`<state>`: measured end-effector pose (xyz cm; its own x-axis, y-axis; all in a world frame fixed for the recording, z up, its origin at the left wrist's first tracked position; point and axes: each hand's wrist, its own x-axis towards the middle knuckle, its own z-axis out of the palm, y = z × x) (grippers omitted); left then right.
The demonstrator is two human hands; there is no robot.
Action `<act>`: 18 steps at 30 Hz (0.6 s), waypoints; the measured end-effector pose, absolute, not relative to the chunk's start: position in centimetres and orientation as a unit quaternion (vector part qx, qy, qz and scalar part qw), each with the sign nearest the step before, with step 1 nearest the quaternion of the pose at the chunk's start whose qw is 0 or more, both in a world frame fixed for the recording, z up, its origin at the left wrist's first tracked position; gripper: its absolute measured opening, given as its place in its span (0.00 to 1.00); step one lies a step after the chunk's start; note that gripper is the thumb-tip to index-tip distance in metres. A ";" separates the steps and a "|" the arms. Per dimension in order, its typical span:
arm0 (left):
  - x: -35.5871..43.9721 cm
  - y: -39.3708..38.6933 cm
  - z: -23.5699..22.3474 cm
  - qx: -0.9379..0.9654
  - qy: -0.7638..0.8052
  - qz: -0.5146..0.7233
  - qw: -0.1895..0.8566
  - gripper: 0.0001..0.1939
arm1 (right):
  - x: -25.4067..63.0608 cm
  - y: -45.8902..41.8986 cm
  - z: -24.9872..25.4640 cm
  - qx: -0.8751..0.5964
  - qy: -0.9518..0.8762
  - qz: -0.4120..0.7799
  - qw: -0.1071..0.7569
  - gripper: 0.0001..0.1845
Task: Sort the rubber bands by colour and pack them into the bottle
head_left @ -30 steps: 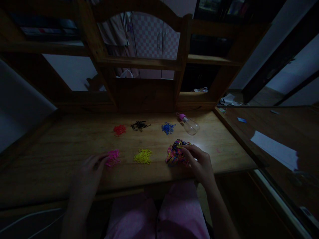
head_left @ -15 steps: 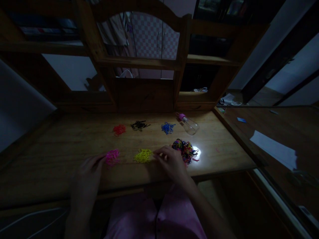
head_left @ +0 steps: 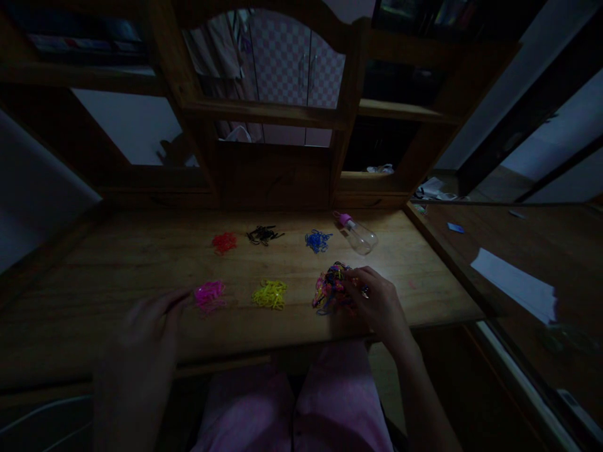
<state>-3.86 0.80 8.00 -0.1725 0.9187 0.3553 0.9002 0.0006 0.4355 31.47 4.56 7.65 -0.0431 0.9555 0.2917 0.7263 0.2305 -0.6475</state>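
Small rubber bands lie on the wooden desk in piles sorted by colour, plus one mixed heap. My right hand (head_left: 374,298) reaches into the mixed heap of rubber bands (head_left: 332,285), thumb and fingertips pinched on bands there. Left of that heap is a yellow pile (head_left: 270,294). My left hand (head_left: 153,320), dim and somewhat blurred, rests beside the pink pile (head_left: 210,295), its fingers stretched toward it and the thumb slightly apart. I see nothing held in it. Farther back are red (head_left: 224,242), black (head_left: 264,235) and blue (head_left: 318,240) piles.
A clear bottle with a pink cap (head_left: 360,237) lies behind the mixed heap. Wooden shelving (head_left: 273,176) rises along the desk's back edge. To the right, another brown surface holds folded white paper (head_left: 516,285) and a small blue card (head_left: 455,227).
My right hand has moved right, from beside the yellow pile onto the mixed heap, which looks spread farther left. My left hand has drawn slightly left from the pink pile.
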 end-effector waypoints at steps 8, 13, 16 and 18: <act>9.5 2.5 6.1 0.756 0.543 0.325 0.166 0.14 | 30.5 4.2 5.8 -0.589 -0.746 0.143 0.275 0.10; 13.7 3.2 3.7 0.762 0.552 0.282 0.185 0.11 | 29.5 4.9 5.4 -0.580 -0.768 0.126 0.243 0.08; 13.7 3.6 3.1 0.762 0.556 0.270 0.193 0.09 | 29.5 5.1 5.2 -0.584 -0.768 0.116 0.236 0.08; 13.5 4.0 2.9 0.763 0.551 0.270 0.204 0.08 | 29.5 5.2 5.0 -0.588 -0.765 0.115 0.236 0.07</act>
<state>13.45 3.99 2.93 0.2466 0.9509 0.1869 0.7298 -0.3091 0.6098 29.54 5.18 4.98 -0.1980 0.9538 0.2261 0.8457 0.2829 -0.4526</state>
